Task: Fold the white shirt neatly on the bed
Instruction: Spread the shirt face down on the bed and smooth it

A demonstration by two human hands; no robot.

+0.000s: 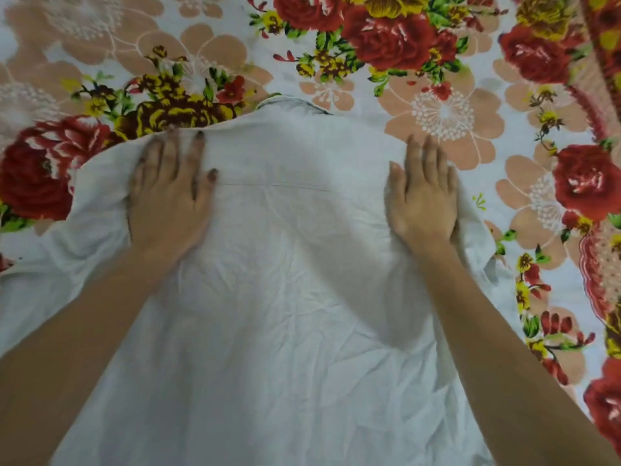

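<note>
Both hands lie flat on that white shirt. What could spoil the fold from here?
The shirt is creased across its middle; folding now would likely press those wrinkles in. The sleeve beside the left hand lies bunched and may fold in lumpy. Cloth by the right hand is rumpled too, so that edge could end up crooked.

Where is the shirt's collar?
In the head view, the collar lies at the far edge of the shirt, between and beyond the left hand and right hand.
</note>
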